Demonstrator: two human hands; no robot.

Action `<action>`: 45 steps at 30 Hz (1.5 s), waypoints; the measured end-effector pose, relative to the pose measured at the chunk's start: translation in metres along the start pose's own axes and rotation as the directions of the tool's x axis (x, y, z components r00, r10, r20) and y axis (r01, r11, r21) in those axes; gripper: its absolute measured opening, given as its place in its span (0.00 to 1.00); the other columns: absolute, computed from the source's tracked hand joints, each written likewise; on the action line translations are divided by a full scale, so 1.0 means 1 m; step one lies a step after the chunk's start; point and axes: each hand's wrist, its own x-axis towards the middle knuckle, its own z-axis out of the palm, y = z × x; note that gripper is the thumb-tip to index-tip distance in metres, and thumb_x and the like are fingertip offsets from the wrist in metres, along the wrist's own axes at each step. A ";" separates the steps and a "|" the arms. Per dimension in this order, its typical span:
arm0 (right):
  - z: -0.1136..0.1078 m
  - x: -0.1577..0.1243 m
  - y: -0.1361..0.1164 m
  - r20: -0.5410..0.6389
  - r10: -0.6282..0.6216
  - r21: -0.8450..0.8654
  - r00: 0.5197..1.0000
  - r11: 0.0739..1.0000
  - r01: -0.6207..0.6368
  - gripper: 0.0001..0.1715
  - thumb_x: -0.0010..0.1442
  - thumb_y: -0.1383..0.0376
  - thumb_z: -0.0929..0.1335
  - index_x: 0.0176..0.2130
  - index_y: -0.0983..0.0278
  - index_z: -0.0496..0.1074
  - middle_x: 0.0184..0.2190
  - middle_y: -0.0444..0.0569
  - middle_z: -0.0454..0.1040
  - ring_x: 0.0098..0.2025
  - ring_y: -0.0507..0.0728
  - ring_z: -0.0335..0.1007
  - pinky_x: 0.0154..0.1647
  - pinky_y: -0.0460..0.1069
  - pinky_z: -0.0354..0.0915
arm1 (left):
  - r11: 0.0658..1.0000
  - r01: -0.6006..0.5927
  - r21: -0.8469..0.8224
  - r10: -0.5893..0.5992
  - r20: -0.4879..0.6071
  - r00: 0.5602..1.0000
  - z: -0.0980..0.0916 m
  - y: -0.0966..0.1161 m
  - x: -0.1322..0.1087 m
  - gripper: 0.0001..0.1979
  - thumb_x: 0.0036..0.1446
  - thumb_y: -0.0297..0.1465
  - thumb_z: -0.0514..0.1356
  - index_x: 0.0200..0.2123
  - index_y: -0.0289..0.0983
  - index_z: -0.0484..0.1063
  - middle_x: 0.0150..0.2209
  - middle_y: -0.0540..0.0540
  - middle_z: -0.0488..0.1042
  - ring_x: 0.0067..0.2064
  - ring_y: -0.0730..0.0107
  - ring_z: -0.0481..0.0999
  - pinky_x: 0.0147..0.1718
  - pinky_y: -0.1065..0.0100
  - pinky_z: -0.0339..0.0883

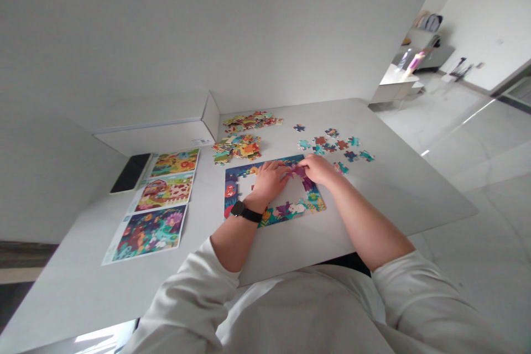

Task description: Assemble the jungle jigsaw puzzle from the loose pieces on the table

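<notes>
Both hands sit at the far edge of a partly built jigsaw puzzle, a ring of joined pieces around an open middle, lying on a pale table. The left hand, with a black watch on its wrist, is curled over the far edge, its fingers reaching right. The right hand comes in from the right, its fingers reaching left. The two sets of fingertips nearly meet, pressed down on the purple part of the puzzle. Neither hand is spread wide, but the fingers hide whether they are pinching a single piece, so I cannot tell if either has hold of one.

Loose pieces lie scattered just beyond the right hand. Two heaps of pieces sit farther off, past the left hand. To the left are three picture sheets in a row, with a white box and a dark phone beyond them.
</notes>
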 end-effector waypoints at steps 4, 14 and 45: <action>-0.001 -0.002 -0.002 0.017 0.006 -0.028 1.000 1.000 -0.006 0.25 0.68 0.75 0.67 0.52 0.54 0.88 0.50 0.54 0.83 0.50 0.62 0.79 0.56 0.53 0.69 | 0.999 -0.044 -0.019 0.044 0.032 0.999 0.002 -0.002 -0.001 0.14 0.69 0.33 0.63 0.54 0.46 0.85 0.59 0.44 0.83 0.59 0.52 0.78 0.64 0.46 0.69; -0.002 -0.003 -0.008 0.019 0.021 -0.069 1.000 0.997 -0.019 0.24 0.69 0.74 0.67 0.50 0.54 0.88 0.52 0.53 0.83 0.52 0.61 0.79 0.56 0.52 0.69 | 0.998 -0.060 -0.004 0.060 0.036 0.998 -0.001 0.004 -0.002 0.14 0.69 0.33 0.63 0.54 0.45 0.84 0.59 0.44 0.83 0.58 0.51 0.78 0.63 0.46 0.70; -0.075 -0.022 0.101 0.058 0.447 -0.175 0.893 0.885 -0.432 0.09 0.60 0.58 0.77 0.33 0.59 0.86 0.33 0.52 0.86 0.37 0.60 0.81 0.40 0.50 0.68 | 0.971 0.051 -0.233 -0.149 -0.428 0.891 -0.055 -0.009 -0.018 0.14 0.69 0.31 0.60 0.56 0.42 0.75 0.55 0.39 0.77 0.52 0.57 0.81 0.56 0.55 0.78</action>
